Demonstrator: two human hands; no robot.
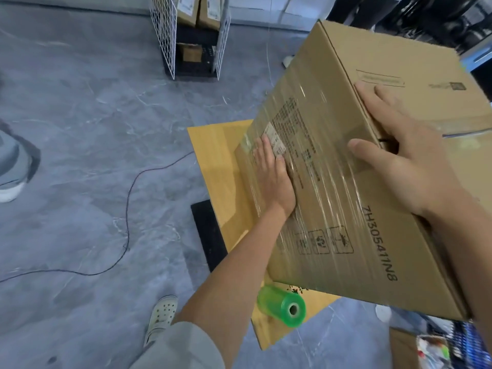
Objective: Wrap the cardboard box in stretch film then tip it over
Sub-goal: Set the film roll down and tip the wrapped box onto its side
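Cardboard box (332,75), tilted, glossy wrinkled film (319,209)

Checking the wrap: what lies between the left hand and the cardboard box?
Stretch film; the head view shows the left hand flat on the wrapped cardboard box.
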